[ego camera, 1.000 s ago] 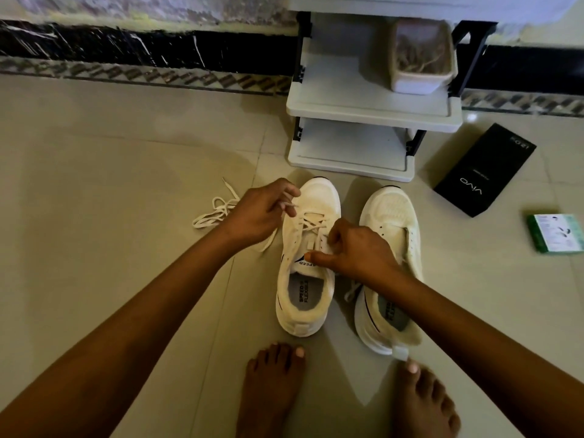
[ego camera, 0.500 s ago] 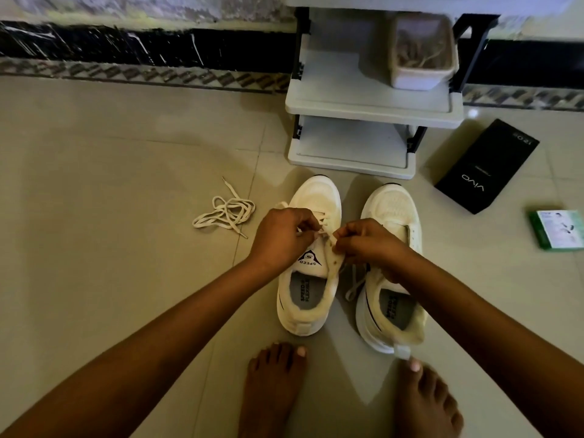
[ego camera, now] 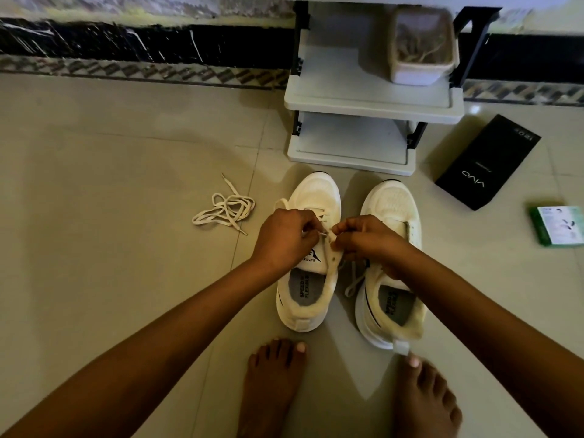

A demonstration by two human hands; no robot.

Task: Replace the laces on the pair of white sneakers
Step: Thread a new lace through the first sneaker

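While the two white sneakers (ego camera: 388, 216) stand side by side on the floor (ego camera: 110, 216), we pinch the lace (ego camera: 323, 233) over the left sneaker (ego camera: 311, 200) with left hand (ego camera: 286, 240) and right hand (ego camera: 368, 238), loose lace (ego camera: 226, 208) lying further left.

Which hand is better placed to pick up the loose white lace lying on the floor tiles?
Left. The left hand is nearer the loose white lace, which lies on its side of the left white sneaker; the right hand would have to cross over.
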